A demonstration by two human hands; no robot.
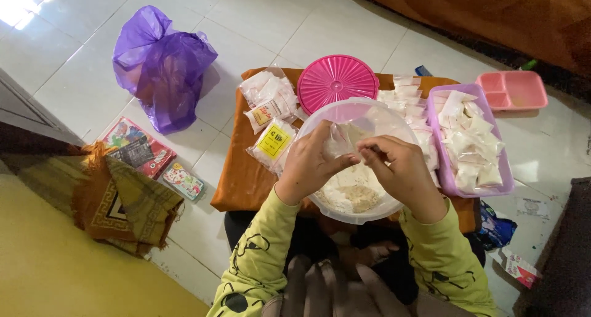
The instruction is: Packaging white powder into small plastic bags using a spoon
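Head cam: the left hand (308,164) and right hand (401,169) both pinch a small clear plastic packet (342,138) over the translucent bowl (394,117) of whitish powder (351,194). At 3 o'clock sits the purple tray (506,169) of filled packets, and at 12 the pink lid (337,82). The risky bit: if the packet tips, powder probably lands on the orange cloth (237,181).

Left hand (308,164): raised, fingers curled, fingertips pinched toward the right hand.
Right hand (399,167): raised opposite, fingers bent, tips meeting the left's.
Forearms: yellow-green sleeves, angled inward from the body, wrists apart.
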